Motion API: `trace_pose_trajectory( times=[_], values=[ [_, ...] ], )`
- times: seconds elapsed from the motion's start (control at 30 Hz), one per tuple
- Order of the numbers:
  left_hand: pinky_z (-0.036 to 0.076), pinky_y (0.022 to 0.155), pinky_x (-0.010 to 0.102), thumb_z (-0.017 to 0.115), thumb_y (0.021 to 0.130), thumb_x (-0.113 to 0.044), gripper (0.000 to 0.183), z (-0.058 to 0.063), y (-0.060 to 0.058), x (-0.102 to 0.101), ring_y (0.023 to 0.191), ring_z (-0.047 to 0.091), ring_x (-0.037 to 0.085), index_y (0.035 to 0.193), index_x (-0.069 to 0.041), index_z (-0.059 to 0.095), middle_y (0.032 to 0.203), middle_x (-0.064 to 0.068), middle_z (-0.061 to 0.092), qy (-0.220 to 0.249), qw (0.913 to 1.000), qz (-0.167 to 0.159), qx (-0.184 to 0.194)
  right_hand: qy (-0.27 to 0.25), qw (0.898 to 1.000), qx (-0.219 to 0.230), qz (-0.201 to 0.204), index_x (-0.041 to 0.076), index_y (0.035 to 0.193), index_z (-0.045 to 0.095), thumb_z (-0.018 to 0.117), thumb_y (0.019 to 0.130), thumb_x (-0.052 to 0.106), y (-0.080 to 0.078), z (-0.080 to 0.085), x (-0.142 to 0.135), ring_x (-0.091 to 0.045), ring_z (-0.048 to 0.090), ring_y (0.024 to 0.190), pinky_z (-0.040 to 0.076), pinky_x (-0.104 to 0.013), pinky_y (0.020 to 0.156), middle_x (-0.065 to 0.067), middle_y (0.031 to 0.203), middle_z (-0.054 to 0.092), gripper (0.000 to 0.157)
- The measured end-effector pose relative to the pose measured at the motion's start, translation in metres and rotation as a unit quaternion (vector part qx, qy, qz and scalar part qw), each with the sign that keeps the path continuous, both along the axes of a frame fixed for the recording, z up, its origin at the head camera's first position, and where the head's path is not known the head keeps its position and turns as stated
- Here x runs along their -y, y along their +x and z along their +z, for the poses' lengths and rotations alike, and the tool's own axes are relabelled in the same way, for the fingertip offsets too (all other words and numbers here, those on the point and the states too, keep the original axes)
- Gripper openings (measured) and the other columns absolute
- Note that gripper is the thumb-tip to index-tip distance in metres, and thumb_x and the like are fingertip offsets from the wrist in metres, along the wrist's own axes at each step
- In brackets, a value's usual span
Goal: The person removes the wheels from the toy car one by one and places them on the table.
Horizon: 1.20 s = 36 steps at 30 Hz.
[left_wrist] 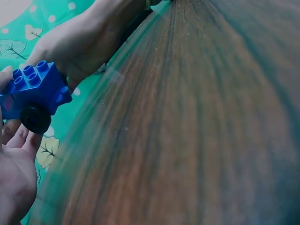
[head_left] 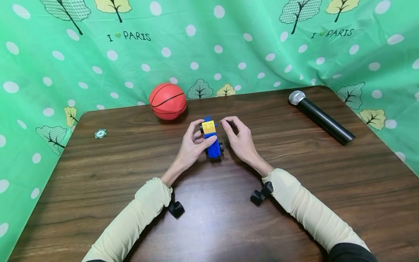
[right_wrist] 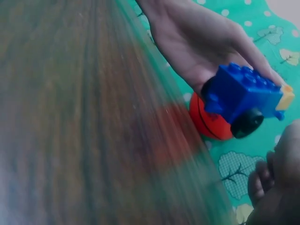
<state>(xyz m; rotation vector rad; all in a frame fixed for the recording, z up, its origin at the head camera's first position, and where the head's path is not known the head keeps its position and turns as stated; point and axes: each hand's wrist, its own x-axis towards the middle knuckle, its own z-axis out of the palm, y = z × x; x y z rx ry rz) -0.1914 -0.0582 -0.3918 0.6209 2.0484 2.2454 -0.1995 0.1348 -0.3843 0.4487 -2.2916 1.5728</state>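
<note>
My left hand (head_left: 193, 143) holds a blue toy building-block car (head_left: 213, 147) above the table, thumb across its top and fingers along its left side. One end carries a yellow block (head_left: 208, 127). Black wheels show on the car, including one wheel (left_wrist: 35, 118) in the left wrist view. At the yellow end, a bare blue axle stub pokes out on the right. Just right of that stub, my right hand (head_left: 241, 140) pinches a small black wheel (head_left: 231, 125), mostly hidden by the fingers. In the right wrist view the car's blue studded body (right_wrist: 243, 91) faces the camera.
A red toy basketball (head_left: 167, 101) sits behind the left hand at the table's back edge. Far left lies a green and white poker chip (head_left: 100, 133). A black microphone (head_left: 322, 118) lies at the back right. Behind the wooden table (head_left: 222, 218) hangs a green dotted cloth (head_left: 216, 40).
</note>
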Motion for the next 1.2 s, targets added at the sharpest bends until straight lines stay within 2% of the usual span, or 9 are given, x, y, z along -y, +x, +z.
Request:
trace_pose_trajectory(
  times=[0.17, 0.3, 0.47, 0.63, 0.73, 0.93, 1.2],
  values=[
    [0.059, 0.081, 0.033, 0.067, 0.096, -0.006, 0.060, 0.000, 0.000, 0.000, 0.091, 0.072, 0.021, 0.147, -0.005, 0.037, 0.116, 0.026, 0.068, 0.002, 1.0000, -0.003, 0.003, 0.038, 0.999, 0.027, 0.002, 0.004, 0.129, 0.063, 0.067, 0.102, 0.015, -0.002, 0.001, -0.006, -0.020, 0.052, 0.078, 0.042, -0.026, 0.066, -0.008, 0.092, 0.061, 0.029],
    [0.059, 0.082, 0.034, 0.067, 0.096, -0.006, 0.060, 0.000, 0.000, 0.000, 0.092, 0.072, 0.022, 0.147, -0.006, 0.037, 0.117, 0.026, 0.068, 0.001, 1.0000, -0.003, 0.007, 0.081, 0.997, -0.004, -0.005, 0.000, 0.134, 0.062, 0.066, 0.102, 0.013, -0.004, 0.000, -0.009, -0.021, 0.055, 0.079, 0.045, -0.028, 0.068, -0.009, 0.094, 0.062, 0.035],
    [0.059, 0.082, 0.033, 0.067, 0.095, -0.008, 0.061, -0.001, -0.001, 0.001, 0.090, 0.072, 0.021, 0.148, -0.006, 0.037, 0.116, 0.025, 0.068, -0.006, 1.0000, 0.002, 0.004, 0.146, 0.987, -0.055, -0.026, -0.002, 0.134, 0.064, 0.068, 0.101, 0.018, -0.008, 0.000, -0.014, -0.026, 0.049, 0.081, 0.040, -0.035, 0.069, -0.012, 0.095, 0.057, 0.040],
    [0.059, 0.082, 0.033, 0.068, 0.096, -0.008, 0.062, -0.001, -0.001, 0.002, 0.092, 0.072, 0.021, 0.149, -0.006, 0.037, 0.118, 0.025, 0.068, -0.008, 0.9999, 0.000, 0.007, 0.198, 0.978, -0.060, -0.040, -0.004, 0.135, 0.064, 0.069, 0.098, 0.018, -0.011, -0.001, -0.021, -0.028, 0.046, 0.081, 0.037, -0.039, 0.070, -0.012, 0.089, 0.054, 0.043],
    [0.059, 0.083, 0.033, 0.067, 0.096, -0.008, 0.061, -0.001, -0.001, 0.003, 0.093, 0.072, 0.021, 0.149, -0.006, 0.037, 0.119, 0.025, 0.068, -0.010, 0.9999, -0.001, 0.007, 0.210, 0.975, -0.054, -0.043, -0.002, 0.132, 0.064, 0.069, 0.097, 0.018, -0.014, -0.003, -0.025, -0.027, 0.049, 0.081, 0.039, -0.040, 0.071, -0.011, 0.086, 0.055, 0.040],
    [0.058, 0.083, 0.032, 0.068, 0.095, -0.009, 0.061, -0.002, -0.001, 0.003, 0.093, 0.072, 0.022, 0.149, -0.005, 0.038, 0.118, 0.025, 0.068, -0.014, 0.9999, -0.003, 0.007, 0.214, 0.974, -0.050, -0.052, 0.001, 0.115, 0.063, 0.071, 0.096, 0.018, -0.020, -0.005, -0.034, -0.026, 0.052, 0.076, 0.042, -0.039, 0.067, -0.010, 0.086, 0.055, 0.026],
    [0.058, 0.083, 0.032, 0.068, 0.095, -0.011, 0.062, -0.002, -0.001, 0.004, 0.093, 0.072, 0.022, 0.149, -0.006, 0.038, 0.118, 0.024, 0.068, -0.013, 0.9998, -0.003, 0.011, 0.233, 0.967, -0.043, -0.088, -0.003, 0.111, 0.065, 0.077, 0.092, 0.016, -0.031, -0.009, -0.044, -0.028, 0.061, 0.074, 0.049, -0.045, 0.070, -0.013, 0.082, 0.063, 0.028]
  ],
)
